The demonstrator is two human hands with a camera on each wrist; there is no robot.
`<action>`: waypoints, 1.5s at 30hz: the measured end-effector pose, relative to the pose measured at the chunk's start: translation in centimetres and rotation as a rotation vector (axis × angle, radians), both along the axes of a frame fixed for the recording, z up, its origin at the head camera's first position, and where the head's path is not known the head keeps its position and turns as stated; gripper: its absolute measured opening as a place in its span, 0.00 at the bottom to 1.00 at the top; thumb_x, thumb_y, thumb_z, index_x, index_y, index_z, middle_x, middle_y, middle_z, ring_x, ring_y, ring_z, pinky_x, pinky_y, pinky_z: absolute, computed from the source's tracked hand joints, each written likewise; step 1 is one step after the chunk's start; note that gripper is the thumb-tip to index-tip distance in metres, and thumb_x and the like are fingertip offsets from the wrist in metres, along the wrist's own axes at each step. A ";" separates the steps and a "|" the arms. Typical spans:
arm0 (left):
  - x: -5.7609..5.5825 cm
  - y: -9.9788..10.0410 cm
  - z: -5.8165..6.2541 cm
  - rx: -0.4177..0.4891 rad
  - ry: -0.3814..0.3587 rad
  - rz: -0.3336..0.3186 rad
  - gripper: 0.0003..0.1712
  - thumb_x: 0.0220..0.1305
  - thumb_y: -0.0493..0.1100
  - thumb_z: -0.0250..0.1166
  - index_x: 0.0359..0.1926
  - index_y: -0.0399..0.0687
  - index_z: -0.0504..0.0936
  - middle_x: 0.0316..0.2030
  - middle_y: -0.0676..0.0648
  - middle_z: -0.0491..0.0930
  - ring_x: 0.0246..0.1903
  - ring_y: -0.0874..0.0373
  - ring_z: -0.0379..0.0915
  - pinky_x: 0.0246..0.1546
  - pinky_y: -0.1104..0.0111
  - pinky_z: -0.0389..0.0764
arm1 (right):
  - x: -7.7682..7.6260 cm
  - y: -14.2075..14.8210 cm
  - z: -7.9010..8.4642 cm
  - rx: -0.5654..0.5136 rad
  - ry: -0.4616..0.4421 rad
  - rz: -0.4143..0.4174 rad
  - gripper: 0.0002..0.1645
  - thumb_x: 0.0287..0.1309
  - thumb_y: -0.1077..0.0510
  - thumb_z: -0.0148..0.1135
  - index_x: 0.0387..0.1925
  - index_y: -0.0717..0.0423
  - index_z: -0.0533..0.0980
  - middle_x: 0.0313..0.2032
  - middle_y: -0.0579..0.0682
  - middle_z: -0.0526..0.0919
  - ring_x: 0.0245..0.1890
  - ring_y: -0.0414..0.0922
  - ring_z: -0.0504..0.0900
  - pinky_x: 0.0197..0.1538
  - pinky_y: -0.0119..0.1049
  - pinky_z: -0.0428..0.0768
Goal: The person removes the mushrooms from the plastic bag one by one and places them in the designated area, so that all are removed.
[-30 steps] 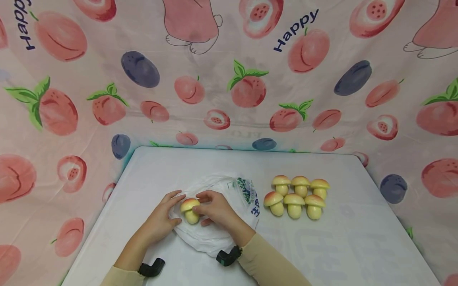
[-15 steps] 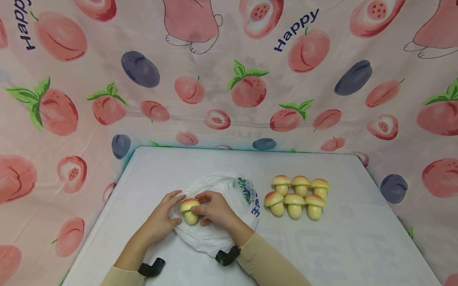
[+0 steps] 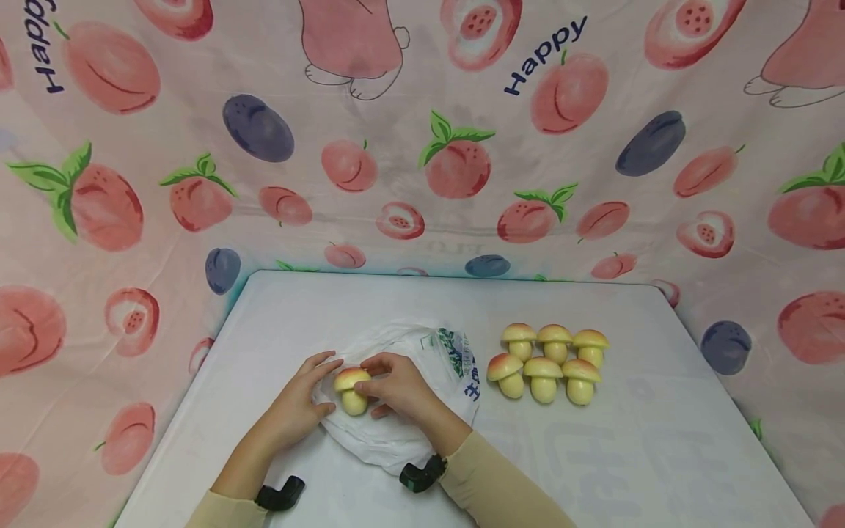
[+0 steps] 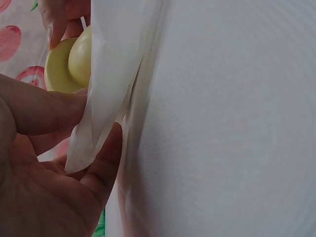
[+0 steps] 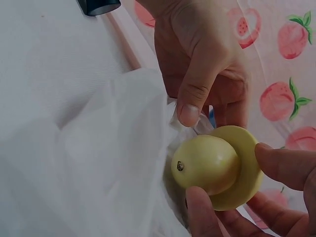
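My right hand (image 3: 404, 392) holds a yellow mushroom-shaped piece (image 3: 354, 402) with a reddish cap top, its fingertips at the cap and stem. In the right wrist view the mushroom (image 5: 205, 163) shows its rounded stem end with a small dark spot. The mushroom is over the mouth of a white plastic bag (image 3: 383, 440), which has green and blue print on its right side. My left hand (image 3: 290, 411) is at the bag's left edge. In the left wrist view the edge of the bag (image 4: 113, 64) lies pinched between its thumb and fingers. What the bag contains is hidden.
Several similar mushrooms (image 3: 544, 381) lie in two rows on the white table (image 3: 594, 462), right of the bag. A fruit-patterned cloth (image 3: 396, 176) stands behind and beside the table. Black wrist devices (image 3: 280, 495) sit on both wrists.
The mushroom has shifted by a tiny amount in the right hand's grip. Both hands and the bag stay almost in the same place.
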State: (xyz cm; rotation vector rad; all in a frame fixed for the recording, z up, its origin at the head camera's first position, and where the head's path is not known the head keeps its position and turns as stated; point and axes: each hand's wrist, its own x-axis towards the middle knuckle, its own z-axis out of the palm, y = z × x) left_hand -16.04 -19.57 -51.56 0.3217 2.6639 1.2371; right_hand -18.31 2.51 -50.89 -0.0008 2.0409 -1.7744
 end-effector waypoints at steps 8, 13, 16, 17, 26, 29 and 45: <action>0.0 0.1 0.0 -0.008 -0.005 0.001 0.43 0.62 0.28 0.71 0.78 0.46 0.72 0.84 0.43 0.58 0.83 0.32 0.51 0.79 0.33 0.59 | 0.2 0.6 0.4 -0.006 0.005 -0.006 0.22 0.59 0.60 0.79 0.55 0.55 0.84 0.53 0.53 0.86 0.34 0.47 0.87 0.28 0.40 0.90; 0.0 0.0 0.0 -0.006 -0.009 0.003 0.43 0.63 0.28 0.71 0.78 0.47 0.72 0.84 0.43 0.57 0.84 0.32 0.50 0.79 0.33 0.59 | 0.3 1.0 0.6 -0.002 0.030 -0.002 0.22 0.59 0.59 0.79 0.55 0.55 0.84 0.53 0.54 0.86 0.37 0.46 0.88 0.29 0.40 0.90; 0.1 0.1 0.0 -0.003 -0.010 0.003 0.43 0.63 0.27 0.71 0.78 0.46 0.72 0.84 0.43 0.57 0.84 0.32 0.50 0.79 0.33 0.59 | 0.4 1.2 1.0 0.000 0.039 -0.001 0.23 0.60 0.59 0.79 0.56 0.55 0.84 0.54 0.55 0.86 0.39 0.46 0.88 0.31 0.41 0.91; 0.1 0.1 0.0 -0.002 -0.010 0.003 0.43 0.63 0.27 0.71 0.78 0.46 0.72 0.84 0.43 0.57 0.84 0.32 0.50 0.79 0.33 0.59 | 0.5 1.3 1.1 0.000 0.040 -0.001 0.23 0.60 0.59 0.79 0.56 0.55 0.84 0.54 0.55 0.86 0.39 0.46 0.88 0.31 0.42 0.91; 0.1 0.1 -0.1 -0.007 -0.007 0.004 0.43 0.63 0.27 0.70 0.78 0.45 0.71 0.84 0.42 0.57 0.83 0.32 0.51 0.79 0.34 0.59 | 0.6 2.5 1.8 -0.005 0.039 -0.014 0.25 0.61 0.58 0.78 0.59 0.54 0.83 0.57 0.56 0.86 0.38 0.46 0.89 0.33 0.42 0.92; 0.1 0.1 0.0 -0.006 -0.007 0.005 0.43 0.62 0.26 0.70 0.78 0.45 0.71 0.84 0.42 0.57 0.83 0.31 0.50 0.79 0.33 0.58 | 0.6 3.1 1.8 -0.008 0.036 -0.022 0.25 0.60 0.57 0.78 0.59 0.54 0.83 0.57 0.55 0.86 0.38 0.46 0.89 0.32 0.41 0.91; 0.1 0.2 0.0 -0.008 -0.004 0.004 0.43 0.62 0.25 0.70 0.78 0.43 0.71 0.84 0.42 0.57 0.83 0.31 0.50 0.79 0.34 0.59 | 0.7 5.7 2.5 -0.061 0.041 -0.034 0.28 0.63 0.57 0.75 0.63 0.58 0.80 0.60 0.59 0.83 0.39 0.46 0.93 0.34 0.41 0.92</action>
